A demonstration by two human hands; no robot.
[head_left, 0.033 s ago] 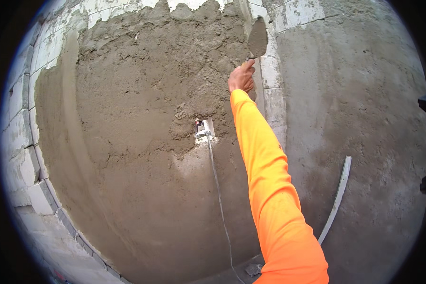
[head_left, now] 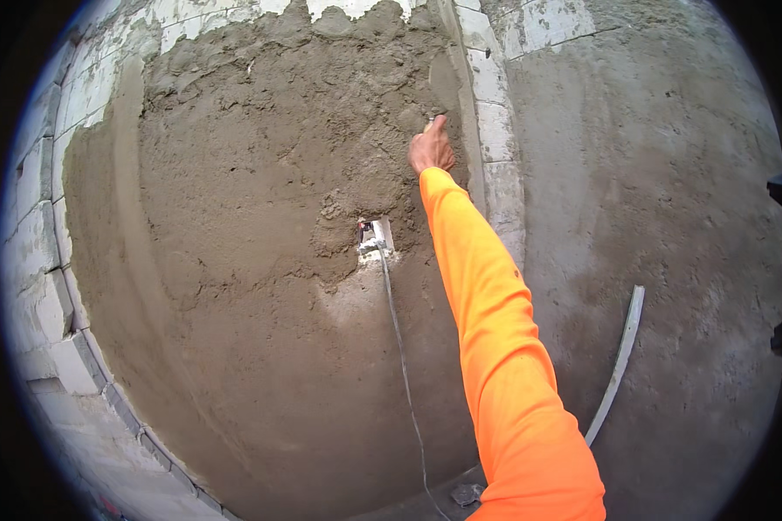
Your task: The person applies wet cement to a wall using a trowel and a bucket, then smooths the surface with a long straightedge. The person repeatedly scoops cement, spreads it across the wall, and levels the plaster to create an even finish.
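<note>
Right hand high on the wet plaster

The right hand (head_left: 431, 148), upper centre of the frame, is closed around a trowel (head_left: 444, 85) whose blade lies flat against the plaster (head_left: 261, 217), just left of the bare block column (head_left: 495, 130).

Block wall (head_left: 52, 252), wet rough plaster (head_left: 261, 217) spread across

The right hand (head_left: 431, 148), on an orange sleeve (head_left: 495, 347), reaches toward twelve o'clock and grips a trowel (head_left: 446, 82) whose blade lies flat against wet mortar (head_left: 278, 217) on the block wall (head_left: 43, 252). At its six o'clock, a small wall box (head_left: 374, 236) shows through the mortar, with a thin wire (head_left: 401, 356) hanging down. A white pipe (head_left: 619, 365) leans at four o'clock.
</note>
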